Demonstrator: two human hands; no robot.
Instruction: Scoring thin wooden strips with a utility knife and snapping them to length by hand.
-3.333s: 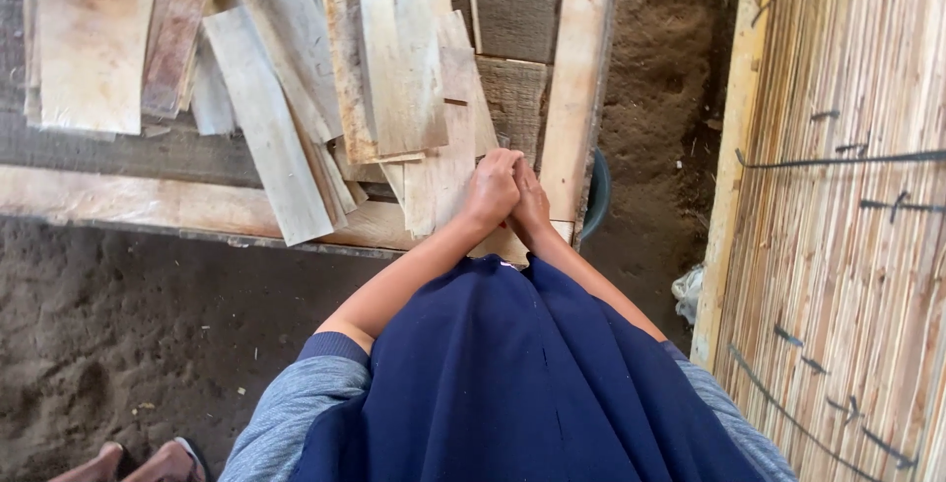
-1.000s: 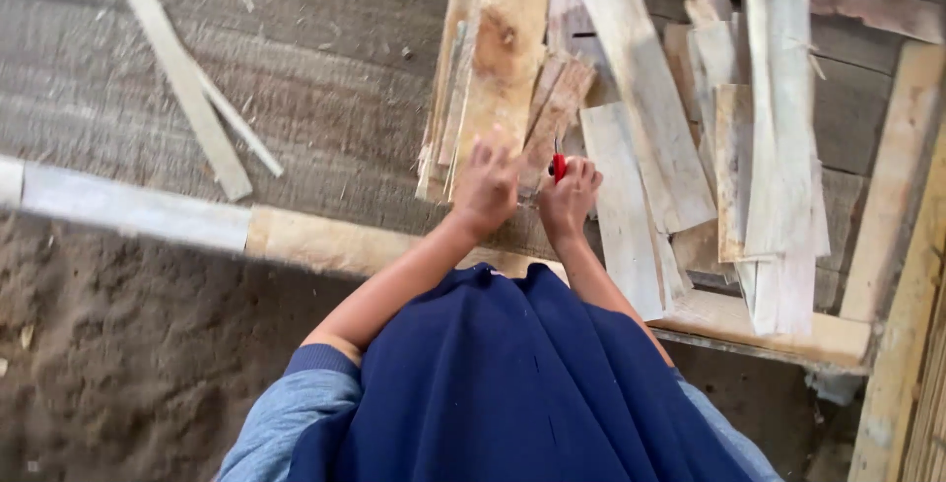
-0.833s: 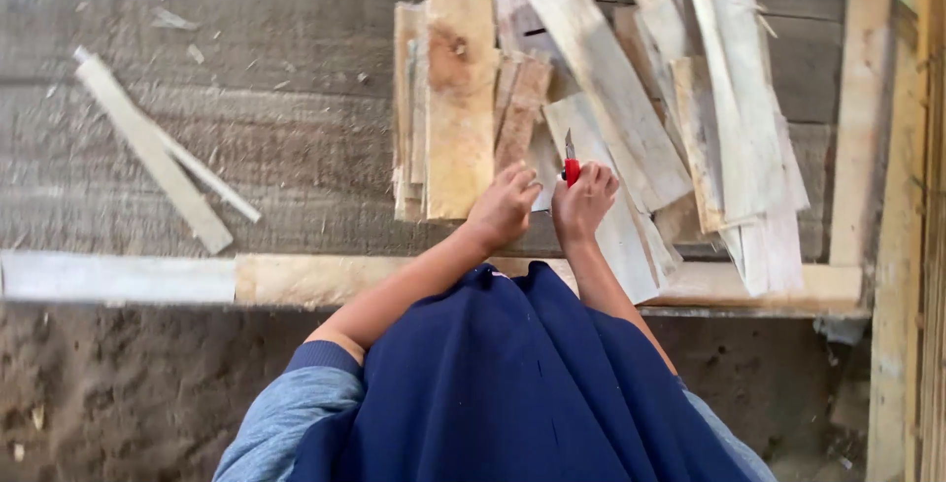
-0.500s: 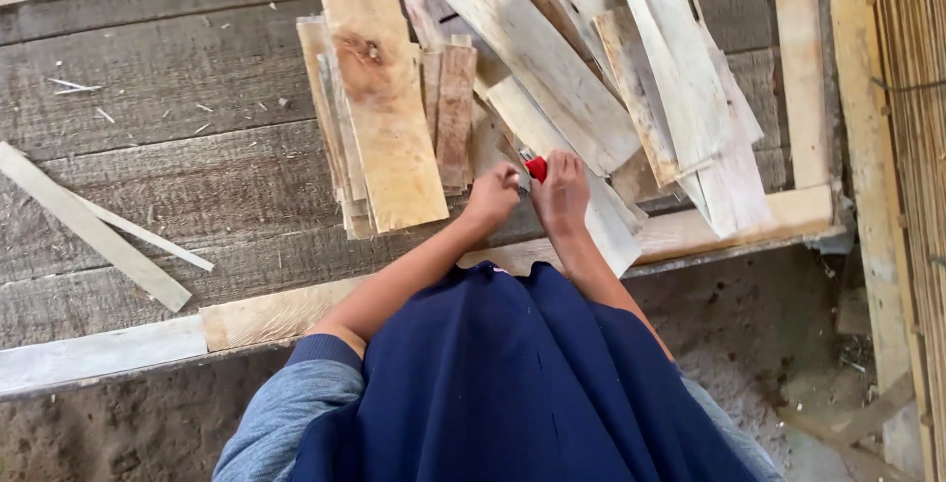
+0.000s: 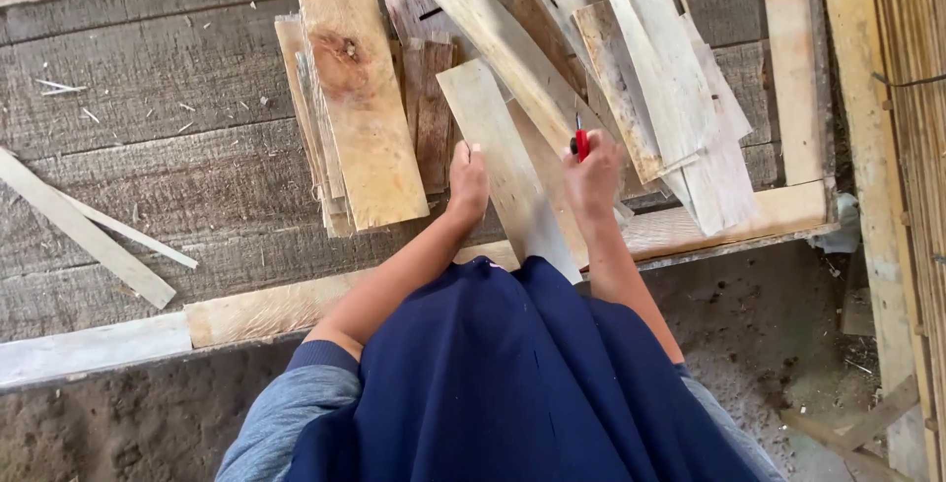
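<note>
A head-worn view looks down on a rough plank bench [image 5: 148,98] strewn with pale wood offcuts. In the centre of the frame, the left hand [image 5: 467,178] is pressed, fingers curled, on the upper left edge of a narrow pale board [image 5: 507,172] that slopes down toward the body. Just to its right, the right hand [image 5: 594,178] is closed in a grip around a small red-handled tool [image 5: 580,142], whose thin metal tip points up; what kind of tool it is cannot be told.

The board is seen to rest on a loose, overlapping pile of slats [image 5: 631,78], so a slip under pressure is judged possible. With both hands close together, the tip could be driven toward the left fingers if the tool skids. Splinters from the rough edges are also a risk to bare skin.
</note>
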